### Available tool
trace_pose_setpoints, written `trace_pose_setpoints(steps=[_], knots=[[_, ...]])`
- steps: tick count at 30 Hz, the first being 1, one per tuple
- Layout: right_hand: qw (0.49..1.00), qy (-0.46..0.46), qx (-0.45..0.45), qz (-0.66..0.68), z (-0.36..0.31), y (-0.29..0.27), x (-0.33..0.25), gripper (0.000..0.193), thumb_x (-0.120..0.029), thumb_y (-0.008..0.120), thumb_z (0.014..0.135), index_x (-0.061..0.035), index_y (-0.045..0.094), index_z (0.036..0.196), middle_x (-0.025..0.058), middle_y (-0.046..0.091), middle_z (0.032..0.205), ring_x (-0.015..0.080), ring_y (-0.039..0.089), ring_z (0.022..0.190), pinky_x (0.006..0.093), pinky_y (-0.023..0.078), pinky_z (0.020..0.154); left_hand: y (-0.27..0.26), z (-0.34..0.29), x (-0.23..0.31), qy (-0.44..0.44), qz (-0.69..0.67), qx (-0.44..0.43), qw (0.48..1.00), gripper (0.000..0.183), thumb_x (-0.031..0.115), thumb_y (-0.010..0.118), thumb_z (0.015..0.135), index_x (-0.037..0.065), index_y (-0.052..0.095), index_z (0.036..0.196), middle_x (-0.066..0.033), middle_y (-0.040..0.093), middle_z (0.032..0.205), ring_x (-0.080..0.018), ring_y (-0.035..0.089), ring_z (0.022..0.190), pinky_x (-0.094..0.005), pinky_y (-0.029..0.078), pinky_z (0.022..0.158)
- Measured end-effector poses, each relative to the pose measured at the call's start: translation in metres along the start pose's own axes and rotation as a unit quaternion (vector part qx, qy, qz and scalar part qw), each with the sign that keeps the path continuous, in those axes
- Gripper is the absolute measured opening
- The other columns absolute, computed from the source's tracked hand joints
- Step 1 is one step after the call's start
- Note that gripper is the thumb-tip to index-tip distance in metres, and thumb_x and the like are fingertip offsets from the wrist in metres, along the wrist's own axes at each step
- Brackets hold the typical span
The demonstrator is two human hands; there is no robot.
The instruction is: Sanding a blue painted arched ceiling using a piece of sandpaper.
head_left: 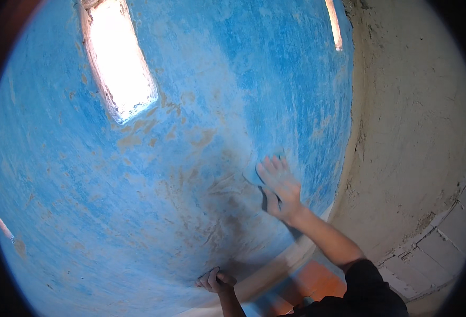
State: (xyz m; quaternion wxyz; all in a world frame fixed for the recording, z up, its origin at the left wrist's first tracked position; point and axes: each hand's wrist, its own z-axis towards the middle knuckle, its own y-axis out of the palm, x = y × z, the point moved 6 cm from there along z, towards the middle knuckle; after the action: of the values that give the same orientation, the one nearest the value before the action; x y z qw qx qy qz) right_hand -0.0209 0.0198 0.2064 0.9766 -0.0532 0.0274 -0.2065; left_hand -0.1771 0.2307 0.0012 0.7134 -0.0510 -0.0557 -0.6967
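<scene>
A worn blue wall [201,63] with patches of bare brown plaster fills most of the view. My right hand [280,185] presses flat against it, right of the middle, fingers pointing up. Under that palm is a thin, dusty, pale-blue sheet [251,172] that looks like sandpaper; most of it is covered by the hand, and a dark edge shows by the thumb. Lower down, my left hand [216,280] is closed, its curled fingers at the wall's lower part. Whatever it may hold is hidden.
Bright narrow openings pierce the wall at upper left [121,68] and upper right. A beige plaster wall [407,105] meets the blue one at the right. Pale blocks [444,245] show below it. An orange surface [320,280] lies beneath my right arm.
</scene>
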Motion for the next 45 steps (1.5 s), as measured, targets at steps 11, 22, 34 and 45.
trace_pose_setpoints(steps=[11,22,34,45], knots=[[0.997,-0.022,0.068,0.004,0.085,0.014,-0.015,0.052,-0.003,0.061,0.078,-0.0058,0.055,0.13,0.0189,0.053,0.132,0.0378,0.05,0.122,0.0471,0.035,0.106,-0.006,-0.001,-0.012,0.008,0.009,0.033,0.999,0.016,0.019,0.045,0.089,0.01,0.057,0.081,-0.0036,0.056,0.075,-0.0205,0.049,0.068,-0.037,0.036,0.072],[0.994,-0.055,0.094,0.002,0.131,-0.007,-0.005,0.046,0.0,0.059,0.08,-0.0056,0.058,0.126,0.0192,0.057,0.126,0.0381,0.051,0.121,0.0468,0.034,0.107,-0.003,-0.002,-0.004,0.019,0.019,0.021,0.999,0.018,0.02,0.045,0.089,0.009,0.057,0.081,-0.0037,0.054,0.074,-0.0201,0.048,0.067,-0.0364,0.036,0.07],[0.996,0.019,0.08,0.03,0.041,0.013,-0.012,0.045,0.003,0.056,0.08,-0.0028,0.059,0.124,0.0238,0.057,0.124,0.0423,0.049,0.122,0.0502,0.035,0.105,-0.012,-0.003,-0.015,0.022,0.017,0.014,1.0,0.018,0.021,0.045,0.089,0.009,0.057,0.082,-0.0039,0.054,0.076,-0.0204,0.049,0.068,-0.0367,0.036,0.071],[0.994,0.059,0.076,0.059,0.027,0.02,-0.025,0.047,0.003,0.057,0.079,-0.0042,0.058,0.126,0.0207,0.057,0.126,0.0402,0.05,0.122,0.0515,0.034,0.105,-0.007,-0.001,-0.013,0.022,0.004,0.033,0.999,0.017,0.02,0.046,0.087,0.009,0.057,0.082,-0.0045,0.055,0.075,-0.0211,0.049,0.068,-0.0379,0.036,0.071]])
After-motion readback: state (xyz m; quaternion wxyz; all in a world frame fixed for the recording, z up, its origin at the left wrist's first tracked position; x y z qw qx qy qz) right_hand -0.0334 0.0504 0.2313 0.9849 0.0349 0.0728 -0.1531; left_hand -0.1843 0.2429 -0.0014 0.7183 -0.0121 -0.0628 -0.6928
